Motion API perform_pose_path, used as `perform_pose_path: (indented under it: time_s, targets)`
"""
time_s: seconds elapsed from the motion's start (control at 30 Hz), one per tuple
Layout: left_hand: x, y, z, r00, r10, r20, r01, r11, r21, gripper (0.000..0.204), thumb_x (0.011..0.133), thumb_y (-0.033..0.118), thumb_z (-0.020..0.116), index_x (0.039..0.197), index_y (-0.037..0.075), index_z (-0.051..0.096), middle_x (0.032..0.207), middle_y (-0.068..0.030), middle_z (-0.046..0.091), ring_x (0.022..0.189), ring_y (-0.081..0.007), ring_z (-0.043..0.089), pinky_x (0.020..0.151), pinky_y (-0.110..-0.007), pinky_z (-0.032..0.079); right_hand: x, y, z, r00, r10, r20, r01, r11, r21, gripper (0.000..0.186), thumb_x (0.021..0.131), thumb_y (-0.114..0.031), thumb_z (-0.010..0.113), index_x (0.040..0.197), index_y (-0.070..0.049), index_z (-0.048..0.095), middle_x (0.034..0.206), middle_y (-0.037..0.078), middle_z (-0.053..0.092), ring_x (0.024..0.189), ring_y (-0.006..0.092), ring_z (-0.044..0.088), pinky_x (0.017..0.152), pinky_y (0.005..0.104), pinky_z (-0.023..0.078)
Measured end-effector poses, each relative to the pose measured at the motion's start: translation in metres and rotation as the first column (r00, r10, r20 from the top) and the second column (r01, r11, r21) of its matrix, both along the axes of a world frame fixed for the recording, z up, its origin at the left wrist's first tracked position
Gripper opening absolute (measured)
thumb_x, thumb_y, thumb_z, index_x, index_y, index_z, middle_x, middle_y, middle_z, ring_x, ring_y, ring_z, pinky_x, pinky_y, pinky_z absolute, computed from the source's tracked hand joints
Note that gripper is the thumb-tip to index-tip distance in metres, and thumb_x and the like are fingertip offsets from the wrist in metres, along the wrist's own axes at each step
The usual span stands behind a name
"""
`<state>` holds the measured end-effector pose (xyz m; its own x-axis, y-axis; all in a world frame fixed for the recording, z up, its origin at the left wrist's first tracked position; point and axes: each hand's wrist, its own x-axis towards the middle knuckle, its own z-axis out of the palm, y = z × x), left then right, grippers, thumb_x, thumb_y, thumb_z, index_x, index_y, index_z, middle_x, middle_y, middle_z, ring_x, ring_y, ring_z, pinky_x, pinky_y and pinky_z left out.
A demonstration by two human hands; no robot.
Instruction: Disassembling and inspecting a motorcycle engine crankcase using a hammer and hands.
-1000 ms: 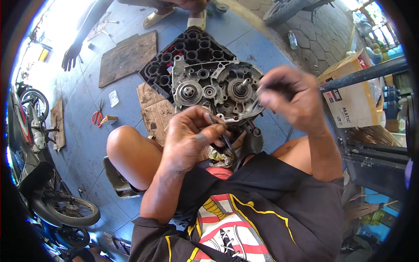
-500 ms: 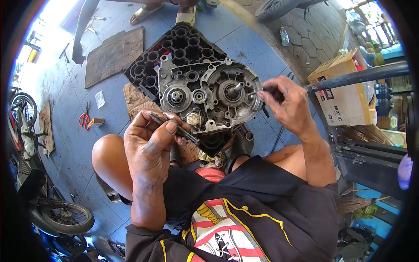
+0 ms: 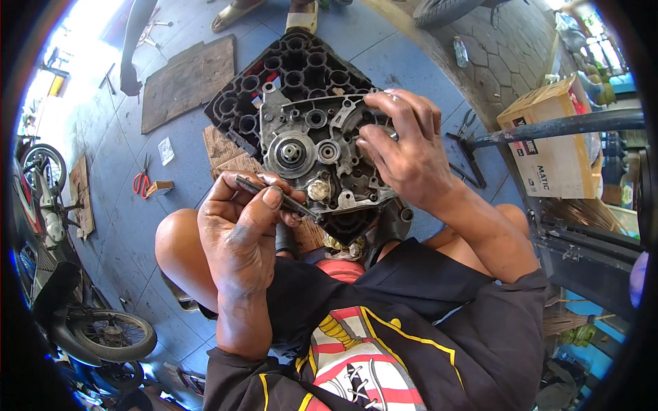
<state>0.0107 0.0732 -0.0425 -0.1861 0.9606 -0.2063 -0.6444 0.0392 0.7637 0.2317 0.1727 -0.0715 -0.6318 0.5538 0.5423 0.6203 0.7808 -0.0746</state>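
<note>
A grey metal engine crankcase half lies in front of me on a dirty black plastic crate. Near its front left, my left hand is closed around several long dark bolts, their ends sticking out past the thumb. My right hand reaches over the right part of the case, hiding most of the shaft there. Its fingers are bent but apart, one tip at the far rim; I see nothing held between them. A round, pale, dirty piece sits at the case's near edge.
Red-handled scissors and a small box lie on the tiles at left. Cardboard is beyond them, near another person's hand. Pliers, a dark bar and a carton are at right. Motorcycles stand far left.
My right hand has moved left and away from me, from the case's right edge to over its far right part. My left hand keeps the bolts. The whole view has shifted slightly.
</note>
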Motion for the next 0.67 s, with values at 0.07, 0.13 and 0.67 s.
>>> perform_pose_path:
  time_s: [0.07, 0.13, 0.67]
  targets:
    - [-0.003, -0.001, 0.001, 1.0, 0.013, 0.005, -0.013, 1.0, -0.006, 0.015, 0.085, -0.002, 0.067, 0.094, 0.0, 0.055, 0.093, -0.016, 0.067, 0.085, -0.0264, 0.07, 0.066, -0.028, 0.055, -0.006, 0.004, -0.004, 0.997, -0.052, 0.053, 0.053, 0.998, -0.014, 0.016, 0.075, -0.013, 0.069, 0.087, -0.003, 0.068, 0.123, 0.008, 0.055, 0.121, 0.0267, 0.045, 0.1, 0.0426, 0.033]
    - [-0.006, -0.002, 0.002, 0.999, 0.024, 0.03, -0.023, 1.0, -0.019, 0.015, 0.085, -0.003, 0.067, 0.094, 0.0, 0.055, 0.092, -0.0157, 0.067, 0.084, -0.0258, 0.07, 0.066, -0.027, 0.055, -0.009, 0.005, -0.01, 0.996, -0.063, 0.057, 0.063, 0.998, -0.003, 0.017, 0.074, -0.014, 0.069, 0.087, -0.004, 0.068, 0.124, 0.007, 0.055, 0.121, 0.0261, 0.045, 0.101, 0.0424, 0.031]
    - [-0.018, -0.01, 0.002, 0.999, 0.036, -0.016, -0.036, 0.999, 0.006, 0.016, 0.085, -0.001, 0.067, 0.096, 0.0, 0.055, 0.093, -0.0161, 0.067, 0.084, -0.0248, 0.069, 0.067, -0.026, 0.054, -0.009, 0.007, -0.008, 0.993, -0.022, 0.113, 0.028, 0.998, -0.049, 0.02, 0.072, -0.014, 0.076, 0.091, -0.009, 0.071, 0.126, 0.006, 0.052, 0.125, 0.0259, 0.041, 0.102, 0.0434, 0.031]
